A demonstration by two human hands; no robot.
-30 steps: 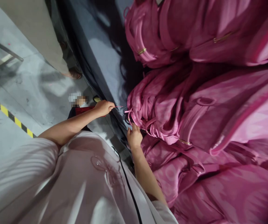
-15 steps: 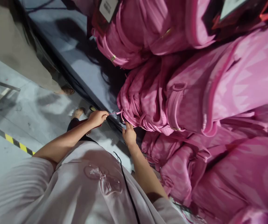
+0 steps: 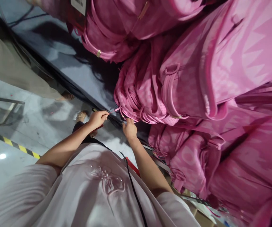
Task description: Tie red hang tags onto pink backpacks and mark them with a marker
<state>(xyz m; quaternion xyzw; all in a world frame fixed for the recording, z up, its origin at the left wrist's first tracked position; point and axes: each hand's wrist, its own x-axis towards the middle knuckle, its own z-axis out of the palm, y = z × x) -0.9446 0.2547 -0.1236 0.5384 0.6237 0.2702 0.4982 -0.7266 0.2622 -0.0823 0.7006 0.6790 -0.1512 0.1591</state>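
Observation:
My left hand (image 3: 99, 119) is pinched closed on a thin pale strand (image 3: 112, 111). That strand runs to the narrow tip of a pink strap (image 3: 117, 109) at the lower left corner of a pile of pink bags (image 3: 147, 78). Close beside it, my right hand (image 3: 130, 128) has its fingers closed at the lower edge of the layered pink straps (image 3: 136, 119); its fingertips are partly hidden. The pile's bags have checked panels, looped handles and small gold-coloured fittings.
More pink bags lie above (image 3: 117, 31) and below (image 3: 190, 164) this pile on a grey-blue table surface (image 3: 79, 69). Another person's leg in beige cloth (image 3: 13, 63) stands across the table edge. Yellow-black floor tape (image 3: 13, 144) and a metal frame (image 3: 5, 108) are at left.
The view has shifted slightly, so the bags sit higher in the picture. Both hands keep their places at the strap ends, with little visible movement.

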